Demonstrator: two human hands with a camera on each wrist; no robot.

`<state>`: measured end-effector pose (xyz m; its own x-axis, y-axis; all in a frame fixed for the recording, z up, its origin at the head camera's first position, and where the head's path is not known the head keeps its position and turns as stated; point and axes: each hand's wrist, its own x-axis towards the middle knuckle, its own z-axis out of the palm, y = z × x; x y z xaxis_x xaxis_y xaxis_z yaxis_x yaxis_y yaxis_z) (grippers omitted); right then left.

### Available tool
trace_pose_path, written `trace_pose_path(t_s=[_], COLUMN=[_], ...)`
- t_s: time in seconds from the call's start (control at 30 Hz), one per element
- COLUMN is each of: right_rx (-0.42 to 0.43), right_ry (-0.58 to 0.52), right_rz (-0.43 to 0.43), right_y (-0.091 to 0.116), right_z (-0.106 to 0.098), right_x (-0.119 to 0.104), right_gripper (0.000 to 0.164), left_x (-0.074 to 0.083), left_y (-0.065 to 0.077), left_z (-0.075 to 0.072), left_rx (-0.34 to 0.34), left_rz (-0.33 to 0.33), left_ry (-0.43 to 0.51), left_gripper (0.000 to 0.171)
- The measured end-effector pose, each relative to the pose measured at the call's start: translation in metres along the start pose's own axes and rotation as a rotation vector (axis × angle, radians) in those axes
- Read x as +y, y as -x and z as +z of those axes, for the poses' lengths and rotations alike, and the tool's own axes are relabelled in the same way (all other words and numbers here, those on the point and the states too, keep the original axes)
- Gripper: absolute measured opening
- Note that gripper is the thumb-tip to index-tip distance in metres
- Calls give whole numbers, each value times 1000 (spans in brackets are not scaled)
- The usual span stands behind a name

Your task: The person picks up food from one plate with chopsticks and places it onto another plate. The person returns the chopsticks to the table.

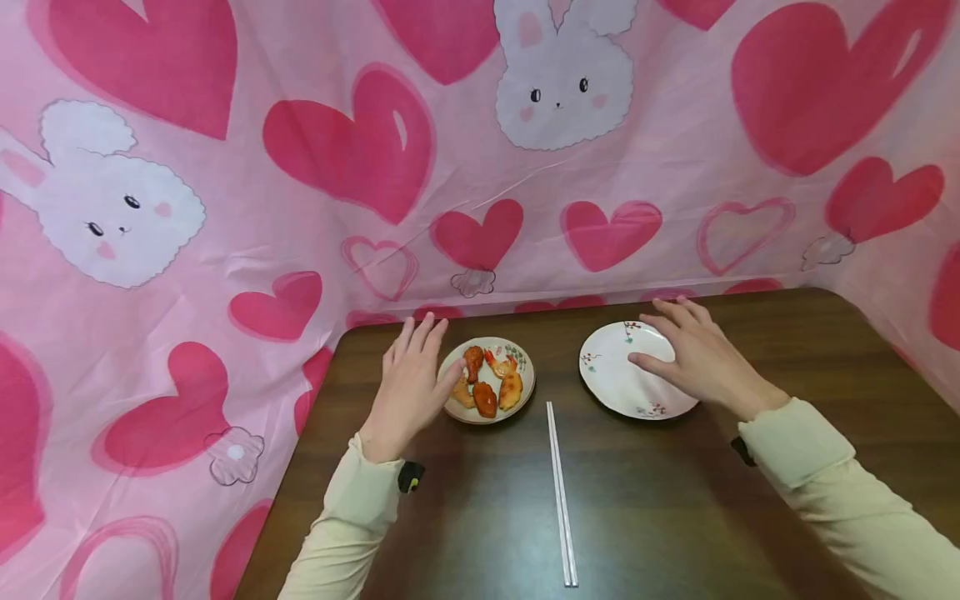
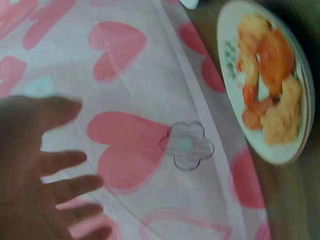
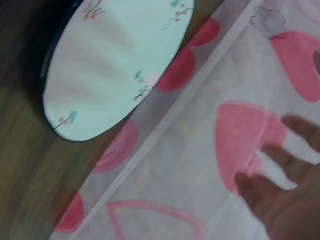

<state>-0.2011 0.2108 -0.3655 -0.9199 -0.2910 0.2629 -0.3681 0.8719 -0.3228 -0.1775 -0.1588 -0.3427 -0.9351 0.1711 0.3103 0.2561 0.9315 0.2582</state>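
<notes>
My left hand hovers at the left side of a small plate of food, its fingers spread and its thumb over the plate's edge. On that plate lie a drumstick, a shrimp and several golden-brown pieces. Over the right part of a white plate with painted sprigs is my right hand, fingers apart and holding nothing. Both wrist views show a gap between hand and plate. A pair of pale chopsticks lies on the table between the two plates, nearer to me.
The dark wooden table carries both plates near its far side. A pink cloth with hearts and rabbits hangs behind the table and along its left and right sides.
</notes>
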Motion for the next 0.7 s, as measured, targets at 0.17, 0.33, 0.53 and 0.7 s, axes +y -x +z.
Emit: trace_pose_path(t_s=[0.17, 0.33, 0.53, 0.7], right_rx=[110, 81, -107, -255], right_ry=[-72, -50, 49, 40], right_rz=[-252, -539, -681, -725], right_y=[5, 11, 23, 45], right_z=[10, 30, 53, 80], right_x=[-21, -50, -81, -98], right_gripper=[30, 18, 17, 18], left_x=[-5, -29, -49, -51], left_y=[7, 20, 36, 38], left_z=[3, 38, 93, 115], left_rx=[169, 184, -135, -207], left_rz=[-43, -333, -732, -836], left_ry=[265, 509, 987, 1130], left_gripper=[31, 23, 38, 49])
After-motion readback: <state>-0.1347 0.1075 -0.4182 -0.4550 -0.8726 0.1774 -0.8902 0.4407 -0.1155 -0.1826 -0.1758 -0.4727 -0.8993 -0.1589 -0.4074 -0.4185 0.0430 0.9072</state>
